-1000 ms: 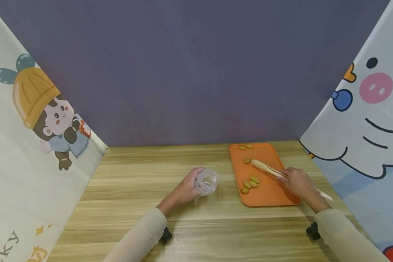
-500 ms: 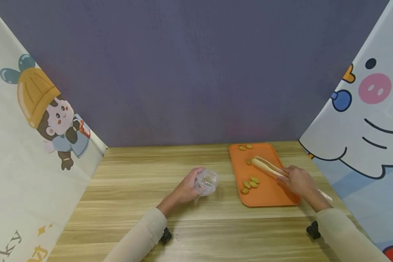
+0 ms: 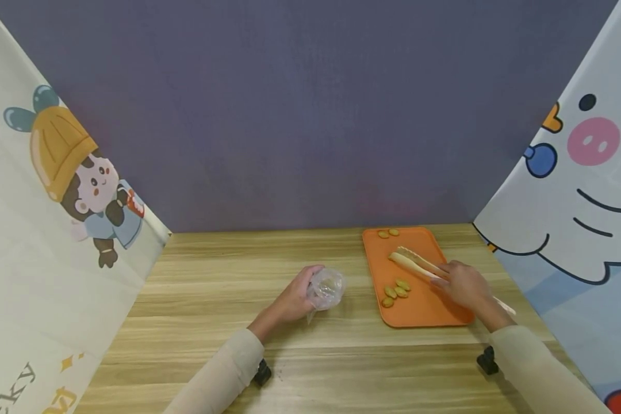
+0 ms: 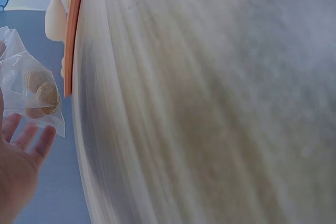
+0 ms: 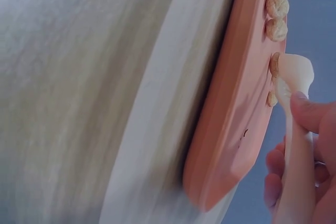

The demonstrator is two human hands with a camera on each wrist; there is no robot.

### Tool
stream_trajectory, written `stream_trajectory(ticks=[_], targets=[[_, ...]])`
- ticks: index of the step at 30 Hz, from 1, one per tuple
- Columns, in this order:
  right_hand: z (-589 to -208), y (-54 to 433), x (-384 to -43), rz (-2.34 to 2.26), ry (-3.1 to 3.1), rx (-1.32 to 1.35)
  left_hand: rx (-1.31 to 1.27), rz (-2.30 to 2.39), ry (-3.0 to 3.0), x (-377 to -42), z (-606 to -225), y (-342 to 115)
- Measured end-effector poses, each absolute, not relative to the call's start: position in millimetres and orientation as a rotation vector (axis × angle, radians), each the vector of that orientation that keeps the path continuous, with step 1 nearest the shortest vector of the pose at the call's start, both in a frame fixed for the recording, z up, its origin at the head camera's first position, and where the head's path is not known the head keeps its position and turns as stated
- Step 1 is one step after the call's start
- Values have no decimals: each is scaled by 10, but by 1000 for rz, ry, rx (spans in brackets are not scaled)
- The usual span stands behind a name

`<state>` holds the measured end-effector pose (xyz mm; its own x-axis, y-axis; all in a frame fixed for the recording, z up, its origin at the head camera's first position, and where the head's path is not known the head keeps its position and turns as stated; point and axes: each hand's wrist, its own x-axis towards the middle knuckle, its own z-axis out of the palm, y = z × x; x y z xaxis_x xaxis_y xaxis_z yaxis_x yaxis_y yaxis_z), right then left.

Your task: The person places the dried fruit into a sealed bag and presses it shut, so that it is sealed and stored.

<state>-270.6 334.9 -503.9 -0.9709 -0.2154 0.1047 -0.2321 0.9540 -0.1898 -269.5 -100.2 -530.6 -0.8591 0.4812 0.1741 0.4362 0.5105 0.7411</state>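
Observation:
My left hand (image 3: 295, 296) holds a clear plastic bag (image 3: 326, 288) above the table, its mouth facing up. In the left wrist view, a few tan wrinkled nuts that look like walnuts (image 4: 47, 95) show through the bag. My right hand (image 3: 466, 284) grips cream-coloured tongs (image 3: 414, 267) over the orange tray (image 3: 434, 305). The tongs' ends are slightly apart and cover one nut in the head view; in the right wrist view a nut (image 5: 274, 65) shows right beside the tong head. Whether the tongs pinch it, I cannot tell.
More nuts (image 3: 401, 291) lie in a cluster on the tray's near left part, with two nuts (image 3: 388, 233) at its far edge. The tray rests on a wood-grain table (image 3: 212, 287). A dark backdrop (image 3: 310, 115) rises behind, with printed cloth walls at both sides.
My right hand and the tongs have shifted slightly left, and the tong ends now cover the single nut seen before. They spread a little apart. My left hand and the bag have stayed put.

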Motion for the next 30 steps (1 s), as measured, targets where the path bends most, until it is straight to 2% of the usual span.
stream_trajectory(ticks=[30], targets=[[-5038,3297,-2688,243,-2999,355,863,1318,2677,-2693,-5326,-1011]])
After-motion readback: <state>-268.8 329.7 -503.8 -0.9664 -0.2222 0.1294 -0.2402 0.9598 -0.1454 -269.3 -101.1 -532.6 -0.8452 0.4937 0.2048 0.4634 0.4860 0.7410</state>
